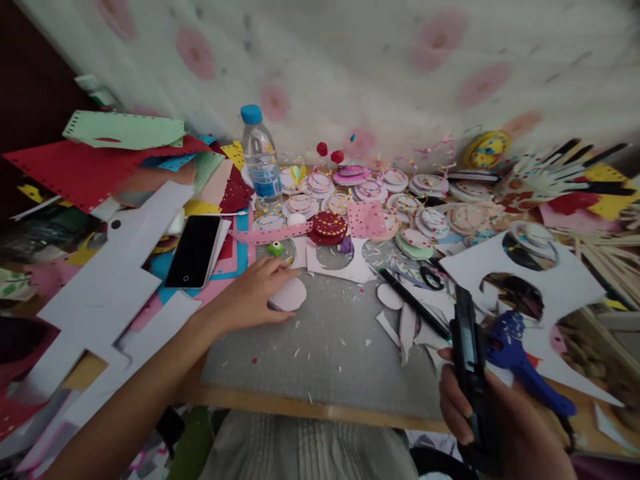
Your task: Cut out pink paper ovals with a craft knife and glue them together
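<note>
- One pale disc (289,295) on the grey mat (240,363); left hand (263,293), fingers half-curled round its edge, grip unclear; could skid on paper scraps (369,343) if loose.
- One black tool (469,337), right hand (515,417) closed round it; could knock the blue tool (517,360) if swung outward.

This is a papercraft work corner; whether it belongs to a home or a workshop cannot be told. Paper scraps (388,328) litter a grey cutting mat (325,360), with coloured sheets (100,167) heaped to its left, decorated discs (370,189) crowded behind it and hole-cut white card (573,287) to its right.
</note>
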Tool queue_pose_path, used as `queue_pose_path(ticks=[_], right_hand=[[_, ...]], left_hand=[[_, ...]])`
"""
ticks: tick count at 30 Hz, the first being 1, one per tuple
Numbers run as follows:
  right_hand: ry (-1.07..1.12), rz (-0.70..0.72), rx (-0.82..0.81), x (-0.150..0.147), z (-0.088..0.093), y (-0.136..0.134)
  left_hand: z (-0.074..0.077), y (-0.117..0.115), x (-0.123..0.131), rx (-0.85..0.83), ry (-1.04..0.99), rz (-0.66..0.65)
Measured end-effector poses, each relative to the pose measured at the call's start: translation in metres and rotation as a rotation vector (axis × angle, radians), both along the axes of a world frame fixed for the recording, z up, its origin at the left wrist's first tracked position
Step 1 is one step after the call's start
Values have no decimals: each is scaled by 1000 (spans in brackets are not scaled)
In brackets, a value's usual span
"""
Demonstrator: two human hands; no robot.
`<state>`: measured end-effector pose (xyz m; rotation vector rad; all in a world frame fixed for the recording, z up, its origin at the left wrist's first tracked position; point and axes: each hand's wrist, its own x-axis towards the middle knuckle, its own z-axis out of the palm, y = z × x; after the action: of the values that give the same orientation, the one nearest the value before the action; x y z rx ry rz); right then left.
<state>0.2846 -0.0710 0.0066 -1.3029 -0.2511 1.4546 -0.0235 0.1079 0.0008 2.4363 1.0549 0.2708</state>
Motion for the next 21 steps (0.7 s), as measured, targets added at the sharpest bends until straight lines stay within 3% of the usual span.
queue_pose_path(ticks=[2, 4, 8, 10, 15, 21], right_hand=[[14, 10, 17, -2, -3, 1], [8, 34, 35, -7, -4, 7], [-108, 150, 90, -19, -3, 24], [-262, 222, 142, -24, -3, 28], [-689, 339, 257, -33, -3, 25], [-847, 450, 311, -40, -4, 27]], left_hand=[[9, -9, 3, -85, -185, 71], [12, -22, 11, -276, -466, 125], [0, -55, 34, -791, -1025, 171], [-4, -70, 44, -930, -1066, 220], [5, -91, 57, -1054, -793, 342], [4, -91, 69, -1487, -972, 391]])
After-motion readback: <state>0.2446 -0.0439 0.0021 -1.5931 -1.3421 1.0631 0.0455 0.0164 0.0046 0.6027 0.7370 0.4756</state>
